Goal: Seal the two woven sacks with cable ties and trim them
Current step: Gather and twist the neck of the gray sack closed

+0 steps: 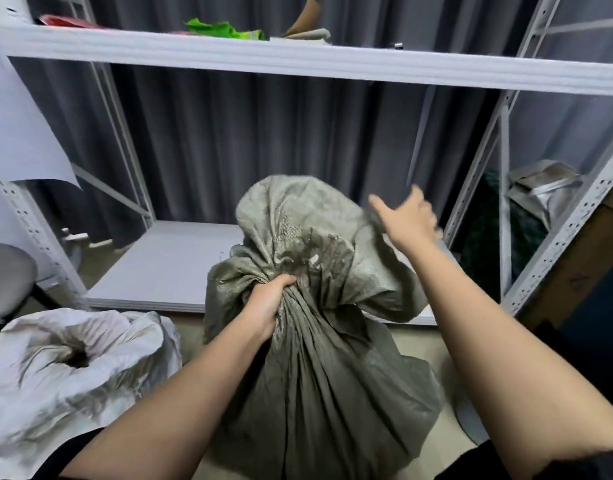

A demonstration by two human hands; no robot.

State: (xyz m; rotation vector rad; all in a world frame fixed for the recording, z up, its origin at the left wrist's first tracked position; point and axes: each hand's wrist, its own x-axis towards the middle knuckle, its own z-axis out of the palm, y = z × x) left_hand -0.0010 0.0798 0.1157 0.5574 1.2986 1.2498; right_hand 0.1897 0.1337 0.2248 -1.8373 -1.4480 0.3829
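Low on the left, the white woven sack [73, 368] lies on the floor, its mouth gathered into a dark puckered hole, with grey dirt marks on the wrinkled fabric. Beside it, in the middle, the grey-green woven sack [319, 375] stands on the floor in front of the lower shelf board [166, 265]; its neck is bunched into many tight folds and the loose top part rises above, crumpled, with a frayed, stained patch. The left hand [268, 301] grips this bunched neck, fingers curled firmly around the fabric, the forearm coming up from below. To the right, the right hand [407, 216] is lifted near the upper edge of the sack, with the thumb stretched out; it is blurred, the fingers look relaxed and spread, and I cannot tell if it touches the cloth. Behind stands a white metal shelving rack [332, 64] with perforated posts, and a dark pleated curtain [246, 140] hangs at the back. On the top shelf lies a bright green bag [225, 31].
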